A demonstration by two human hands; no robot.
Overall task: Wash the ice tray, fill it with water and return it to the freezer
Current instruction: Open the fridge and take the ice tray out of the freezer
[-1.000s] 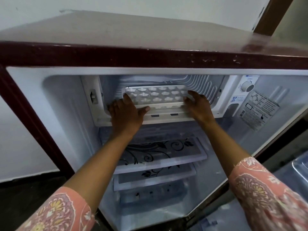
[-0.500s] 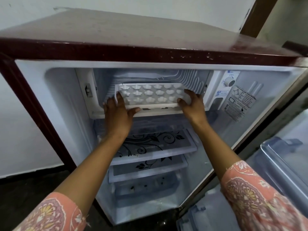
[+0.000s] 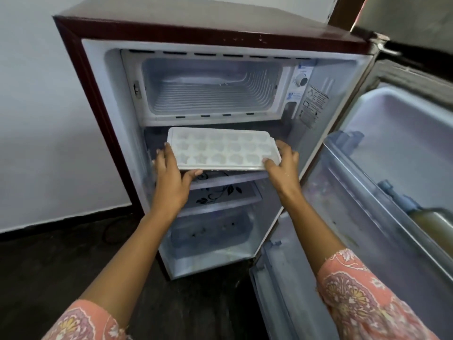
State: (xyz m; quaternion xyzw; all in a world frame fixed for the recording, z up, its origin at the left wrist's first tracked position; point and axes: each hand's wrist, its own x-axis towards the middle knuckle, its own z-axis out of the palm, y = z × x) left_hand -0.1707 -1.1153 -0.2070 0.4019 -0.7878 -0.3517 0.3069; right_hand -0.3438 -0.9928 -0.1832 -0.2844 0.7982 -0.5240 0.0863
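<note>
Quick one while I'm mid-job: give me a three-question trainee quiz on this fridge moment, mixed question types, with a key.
1. True or false: the ice tray is sitting inside the freezer compartment.
2. Multiple choice: how is the tray held? A) left hand only B) right hand only C) both hands, one at each end.
3. Fill in: the fridge door stands ____.

Key: 1. False, it is held out in front, below the compartment. 2. C. 3. open.
</note>
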